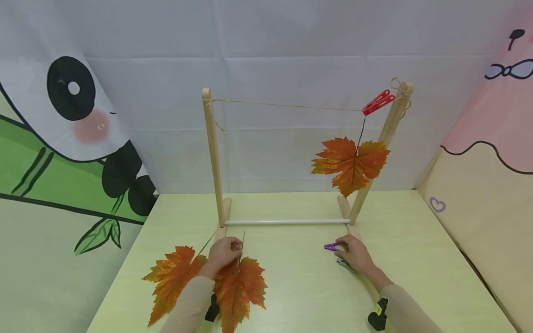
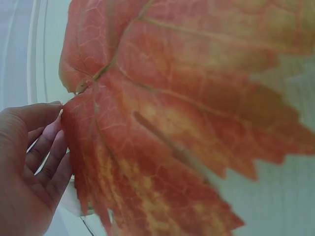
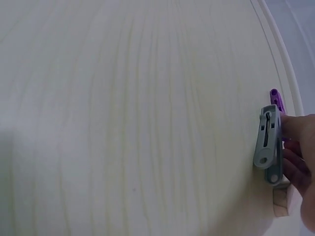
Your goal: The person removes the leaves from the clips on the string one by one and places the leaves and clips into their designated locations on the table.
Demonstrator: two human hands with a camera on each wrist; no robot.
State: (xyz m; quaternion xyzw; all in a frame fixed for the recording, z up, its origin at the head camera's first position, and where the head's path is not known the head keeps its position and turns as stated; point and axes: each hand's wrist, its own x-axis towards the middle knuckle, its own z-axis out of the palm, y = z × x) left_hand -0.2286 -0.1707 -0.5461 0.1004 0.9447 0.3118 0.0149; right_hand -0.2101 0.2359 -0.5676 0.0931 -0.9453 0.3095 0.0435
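My left hand (image 1: 225, 253) pinches the thin dark stem of an orange artificial maple leaf (image 1: 241, 289); in the left wrist view this leaf (image 2: 162, 98) fills most of the picture beside the thumb. A second maple leaf (image 1: 176, 277) lies on the table to the left, partly behind the forearm. My right hand (image 1: 355, 252) pinches a purple clothespin (image 1: 331, 247) between thumb and fingers. Just below that hand lies a grey clothespin (image 1: 345, 265), large in front of the fingers in the right wrist view.
A wooden frame stands on the table (image 1: 291, 268), its left post (image 1: 213, 157) and right post (image 1: 389, 125) joined by a string (image 1: 287, 105) and a white rod (image 1: 287, 222). A red clothespin (image 1: 378, 102) on the string holds a third leaf (image 1: 351, 162) near the right post.
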